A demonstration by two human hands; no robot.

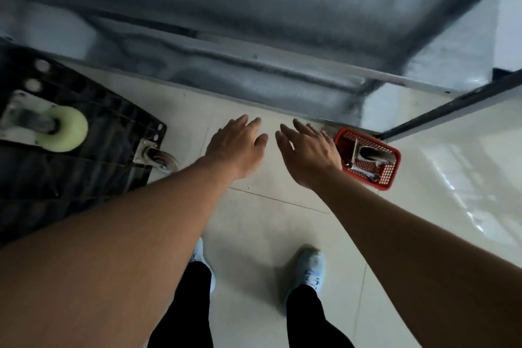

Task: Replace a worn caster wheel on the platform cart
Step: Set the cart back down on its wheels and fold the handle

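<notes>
Dim, soft blur, glare on floor (452, 183)

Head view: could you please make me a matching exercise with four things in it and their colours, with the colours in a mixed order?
Things:
1. large caster wheel
2. basket
3. cart underside
4. wrench

Colours:
a. red
b. silver
c. pale green
d. black

Pairs: 1-c, 2-a, 3-d, 4-b.
</notes>
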